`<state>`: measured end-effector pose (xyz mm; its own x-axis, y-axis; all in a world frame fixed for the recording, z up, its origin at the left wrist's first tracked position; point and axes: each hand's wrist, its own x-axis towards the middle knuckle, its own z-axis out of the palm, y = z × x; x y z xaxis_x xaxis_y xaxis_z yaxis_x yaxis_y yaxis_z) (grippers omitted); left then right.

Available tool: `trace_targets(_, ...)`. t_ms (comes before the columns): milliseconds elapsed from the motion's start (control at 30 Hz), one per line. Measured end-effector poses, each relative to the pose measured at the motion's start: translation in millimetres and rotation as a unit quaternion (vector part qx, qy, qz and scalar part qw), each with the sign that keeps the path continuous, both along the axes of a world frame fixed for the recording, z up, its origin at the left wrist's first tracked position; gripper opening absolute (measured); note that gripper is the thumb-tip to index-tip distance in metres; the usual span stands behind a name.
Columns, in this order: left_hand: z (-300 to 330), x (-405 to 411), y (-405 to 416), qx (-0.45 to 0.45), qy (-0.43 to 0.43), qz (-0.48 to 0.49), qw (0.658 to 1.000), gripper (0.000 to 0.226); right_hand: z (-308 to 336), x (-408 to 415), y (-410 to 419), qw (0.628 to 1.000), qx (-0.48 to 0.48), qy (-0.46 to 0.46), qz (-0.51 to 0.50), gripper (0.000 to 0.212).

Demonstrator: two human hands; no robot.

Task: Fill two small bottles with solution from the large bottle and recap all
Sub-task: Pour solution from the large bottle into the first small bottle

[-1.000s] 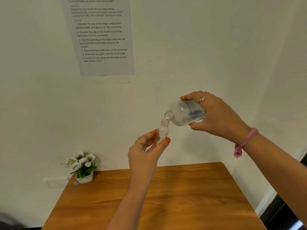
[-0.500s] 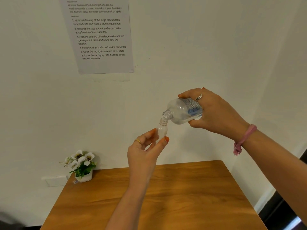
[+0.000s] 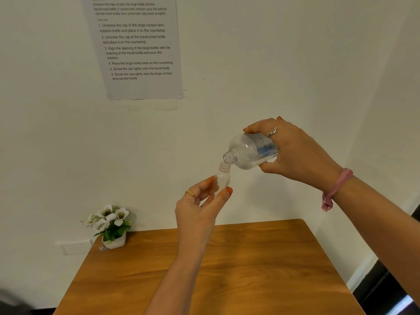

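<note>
My right hand point(image 3: 295, 153) grips the large clear bottle point(image 3: 246, 152), which is uncapped and tipped to the left with its mouth down over the small bottle. Clear liquid lies along its lower side. My left hand point(image 3: 200, 210) pinches the small translucent bottle point(image 3: 222, 177) upright between thumb and fingers, high above the table. The two openings touch or nearly touch. No caps and no second small bottle are in view.
A wooden table point(image 3: 250, 269) lies below my hands. A small white pot of white flowers point(image 3: 110, 226) stands at its back left corner. A printed instruction sheet point(image 3: 136, 46) hangs on the white wall. A dark gap runs along the right point(image 3: 391, 289).
Both hands hold the same bottles in the same pouring pose. The large bottle's mouth sits slightly closer over the small bottle's opening; the view has shifted a little.
</note>
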<state>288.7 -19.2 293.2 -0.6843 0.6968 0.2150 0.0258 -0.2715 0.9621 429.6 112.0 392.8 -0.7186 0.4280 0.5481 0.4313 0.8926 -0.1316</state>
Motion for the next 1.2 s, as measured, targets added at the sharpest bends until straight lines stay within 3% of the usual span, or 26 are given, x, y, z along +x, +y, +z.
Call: trace_targets(1200, 0.6, 4.0, -0.4, 0.009, -0.013, -0.011, 1.000, 0.035, 1.0, -0.3, -0.4, 1.000, 0.010, -0.011, -0.006, 0.065)
